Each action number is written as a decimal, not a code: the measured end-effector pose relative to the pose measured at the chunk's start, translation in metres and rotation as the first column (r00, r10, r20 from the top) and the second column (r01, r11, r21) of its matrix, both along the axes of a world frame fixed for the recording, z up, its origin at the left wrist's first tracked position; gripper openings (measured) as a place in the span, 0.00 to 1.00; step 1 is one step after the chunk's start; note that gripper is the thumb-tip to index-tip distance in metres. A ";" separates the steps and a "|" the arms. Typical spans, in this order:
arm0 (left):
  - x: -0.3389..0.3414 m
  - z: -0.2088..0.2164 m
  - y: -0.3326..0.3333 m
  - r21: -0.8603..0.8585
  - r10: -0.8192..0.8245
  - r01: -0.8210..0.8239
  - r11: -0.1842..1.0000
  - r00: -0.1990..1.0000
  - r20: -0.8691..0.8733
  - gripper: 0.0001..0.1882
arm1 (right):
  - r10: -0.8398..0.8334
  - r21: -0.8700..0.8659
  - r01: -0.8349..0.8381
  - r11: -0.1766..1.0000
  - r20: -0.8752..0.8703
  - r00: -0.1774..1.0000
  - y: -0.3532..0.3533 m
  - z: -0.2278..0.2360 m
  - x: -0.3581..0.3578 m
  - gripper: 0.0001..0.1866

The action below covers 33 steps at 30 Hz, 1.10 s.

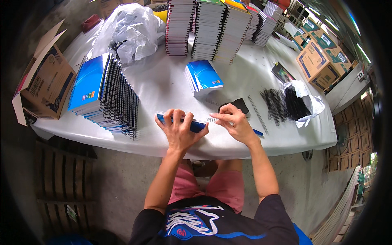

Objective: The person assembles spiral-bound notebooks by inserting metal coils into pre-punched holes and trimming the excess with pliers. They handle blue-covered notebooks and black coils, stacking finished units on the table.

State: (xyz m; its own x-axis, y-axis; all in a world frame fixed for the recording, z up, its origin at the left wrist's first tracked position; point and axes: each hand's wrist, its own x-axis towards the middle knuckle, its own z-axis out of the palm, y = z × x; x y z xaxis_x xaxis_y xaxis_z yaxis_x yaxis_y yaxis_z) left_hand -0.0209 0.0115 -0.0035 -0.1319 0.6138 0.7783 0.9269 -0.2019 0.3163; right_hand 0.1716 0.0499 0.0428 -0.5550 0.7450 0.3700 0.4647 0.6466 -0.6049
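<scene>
My left hand (179,130) is closed around a blue-covered notebook (197,126), held on edge near the table's front side. Just right of it, my right hand (238,125) has its thumb and fingers pinched on a thin spiral binding coil (211,120) by the notebook's end. How far the coil runs into the notebook is hidden. Behind my right hand lies a black flat object (241,105) whose kind I cannot make out. A loose coil (258,114) lies to the right, and a blue pen-like item (258,132) shows beside my right wrist.
Spiral-bound blue notebooks (87,81) are stacked at left, beside an open cardboard box (49,83). A smaller blue stack (204,75) stands ahead. Black coils (296,104) lie at right. Tall notebook stacks (208,32) and a plastic bag (132,30) stand at the back.
</scene>
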 end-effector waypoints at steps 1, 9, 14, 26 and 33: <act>0.001 -0.002 0.000 0.010 -0.003 0.003 1.000 1.000 -0.001 0.24 | -0.037 0.023 0.039 0.999 -0.044 0.998 0.000 -0.003 0.000 0.15; 0.020 0.005 -0.006 -0.009 0.042 -0.042 0.999 0.999 0.028 0.23 | -0.299 0.306 0.288 0.908 -0.009 0.954 -0.006 0.003 0.005 0.13; 0.027 0.002 -0.005 -0.007 0.004 -0.004 1.000 0.999 0.032 0.20 | -0.420 0.141 0.431 0.891 -0.101 0.902 0.000 -0.001 0.022 0.15; 0.028 -0.003 -0.006 -0.046 -0.013 0.014 0.999 1.000 0.021 0.20 | -0.008 -0.042 -0.004 0.999 -0.286 0.958 -0.019 -0.004 0.004 0.14; 0.025 0.005 -0.005 -0.082 0.029 -0.034 0.996 0.998 -0.062 0.26 | -0.075 -0.450 -0.009 0.893 -0.167 0.983 -0.019 0.017 0.002 0.16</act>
State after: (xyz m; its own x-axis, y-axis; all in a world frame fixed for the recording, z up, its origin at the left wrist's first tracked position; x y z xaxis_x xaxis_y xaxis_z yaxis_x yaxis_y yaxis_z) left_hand 0.0040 0.0069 0.0014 -0.1060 0.6732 0.7318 0.9504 -0.1478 0.2736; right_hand 0.1736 0.0310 0.0598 -0.4845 0.8709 0.0820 0.3407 0.2742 -0.8993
